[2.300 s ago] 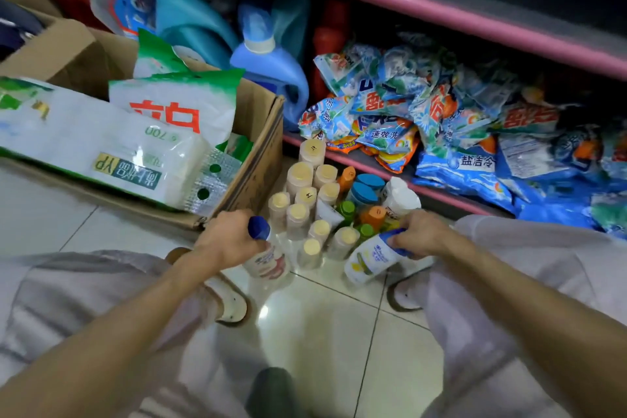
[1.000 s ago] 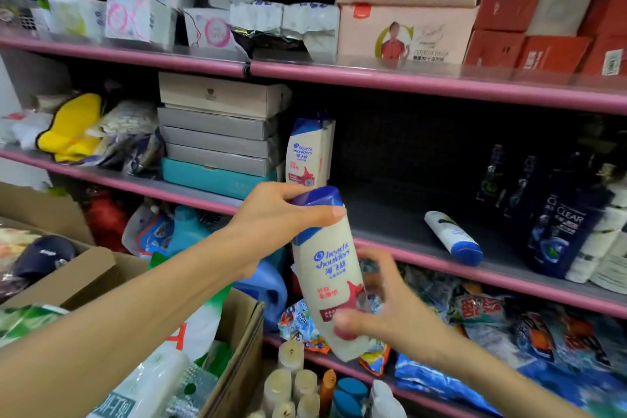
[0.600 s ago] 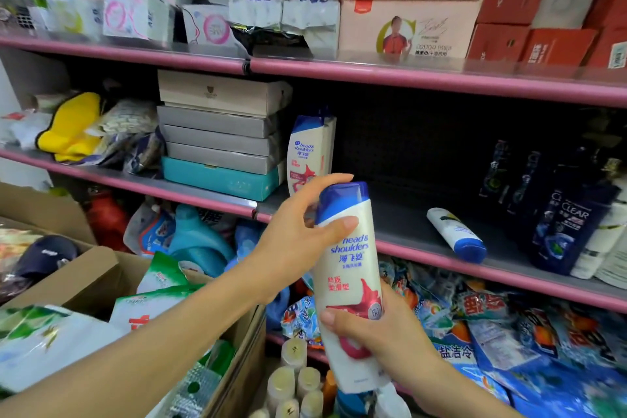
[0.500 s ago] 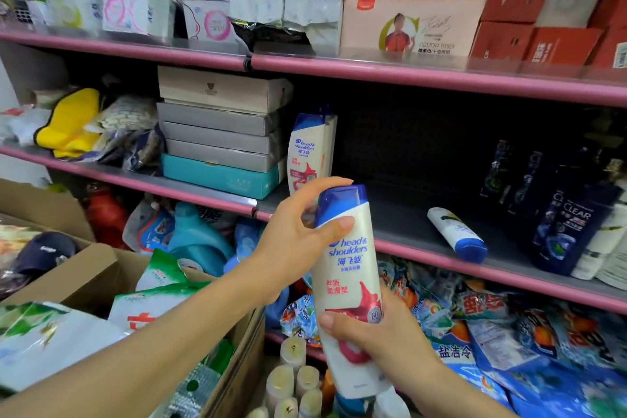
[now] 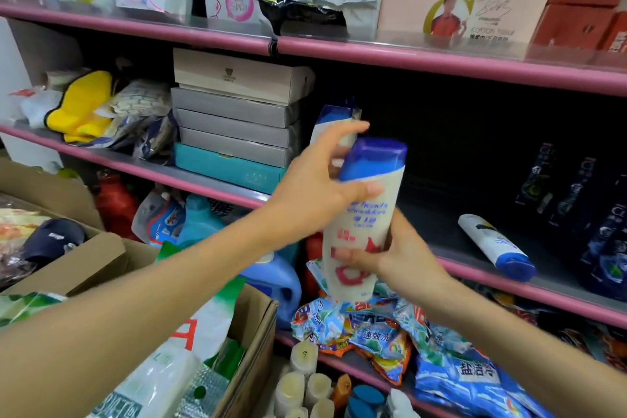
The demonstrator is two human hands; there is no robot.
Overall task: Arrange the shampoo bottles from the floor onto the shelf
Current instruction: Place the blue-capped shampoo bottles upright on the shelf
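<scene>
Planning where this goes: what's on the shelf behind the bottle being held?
Behind the held shampoo bottle stands another white bottle with a blue cap, upright beside the stacked boxes. The left hand covers its lower half.

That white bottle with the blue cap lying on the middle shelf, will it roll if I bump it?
The lying bottle probably would: it's on its side on a smooth shelf, near the front edge. Its body looks rounded, rigid plastic.

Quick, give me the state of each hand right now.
Left hand: grips the upper part of the shampoo bottle, thumb lying across it just below the blue cap.
Right hand: holds the same bottle lower down.
</scene>
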